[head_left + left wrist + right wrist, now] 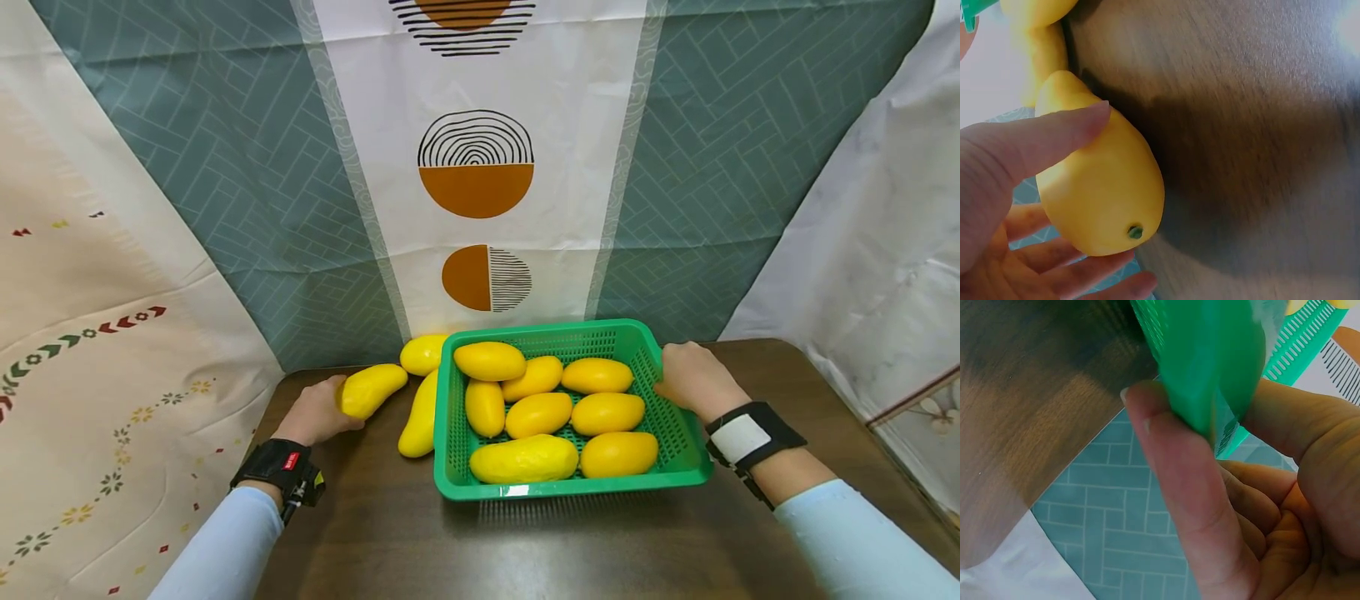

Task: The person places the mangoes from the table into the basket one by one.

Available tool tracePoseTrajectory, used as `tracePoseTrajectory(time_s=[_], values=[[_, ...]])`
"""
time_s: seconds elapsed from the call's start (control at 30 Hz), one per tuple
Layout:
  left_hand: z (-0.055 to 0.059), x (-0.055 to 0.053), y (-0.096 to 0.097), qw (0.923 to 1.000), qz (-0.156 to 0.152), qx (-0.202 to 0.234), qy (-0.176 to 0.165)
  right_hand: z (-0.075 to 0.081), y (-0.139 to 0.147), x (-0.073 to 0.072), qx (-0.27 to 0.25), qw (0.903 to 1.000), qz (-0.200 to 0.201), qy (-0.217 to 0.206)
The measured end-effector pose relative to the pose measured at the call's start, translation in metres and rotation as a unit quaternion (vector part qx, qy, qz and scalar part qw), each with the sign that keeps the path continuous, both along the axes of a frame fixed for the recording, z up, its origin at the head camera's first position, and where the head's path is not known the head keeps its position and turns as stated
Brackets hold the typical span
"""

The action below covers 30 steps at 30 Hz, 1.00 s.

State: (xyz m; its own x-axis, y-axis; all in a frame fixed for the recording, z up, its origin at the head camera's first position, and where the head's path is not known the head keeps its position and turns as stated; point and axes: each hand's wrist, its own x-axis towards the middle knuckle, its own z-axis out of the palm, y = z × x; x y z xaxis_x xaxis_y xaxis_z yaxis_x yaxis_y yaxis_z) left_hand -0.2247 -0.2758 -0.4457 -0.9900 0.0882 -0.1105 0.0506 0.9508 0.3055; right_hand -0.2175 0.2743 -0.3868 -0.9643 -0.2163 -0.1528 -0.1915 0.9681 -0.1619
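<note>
A yellow mango (372, 390) with a small green stem nub lies on the table left of the green plastic basket (600, 488). My left hand (317, 412) holds this mango (1100, 187) by its near end, the thumb across one side and the fingers round the other. My right hand (699, 380) pinches the right rim of the basket between thumb and index finger; the rim (1197, 369) shows close up in the right wrist view. Several yellow mangoes (538, 415) lie inside the basket, mostly toward its left and middle.
Two more mangoes, one at the back (422, 354) and one nearer (420, 421), lie against the basket's left side. The brown wooden table (495, 550) ends at a patterned cloth (330, 250) behind. Light cloth hangs at both sides.
</note>
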Motion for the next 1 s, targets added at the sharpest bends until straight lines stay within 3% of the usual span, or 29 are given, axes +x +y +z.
tracePoseTrajectory(time_s=[0.23,0.43,0.67,0.83,1.0], values=[[0.004,0.005,-0.001,0.9997,0.021,0.003,0.016,0.000,-0.002,0.001,-0.002,1.0000,0.006,0.006],[0.022,0.013,0.006,0.9981,0.022,0.008,0.056,-0.001,0.001,0.000,0.001,0.9999,0.007,0.008],[0.053,0.024,0.043,0.9902,0.007,0.047,0.131,0.000,0.001,0.001,-0.003,0.9999,0.009,0.014],[0.078,0.031,0.074,0.9799,-0.022,0.077,0.182,0.001,0.000,0.002,-0.004,0.9999,0.006,0.009],[0.094,0.034,0.106,0.9732,-0.052,0.094,0.203,0.000,0.001,0.002,-0.005,0.9998,0.010,0.017]])
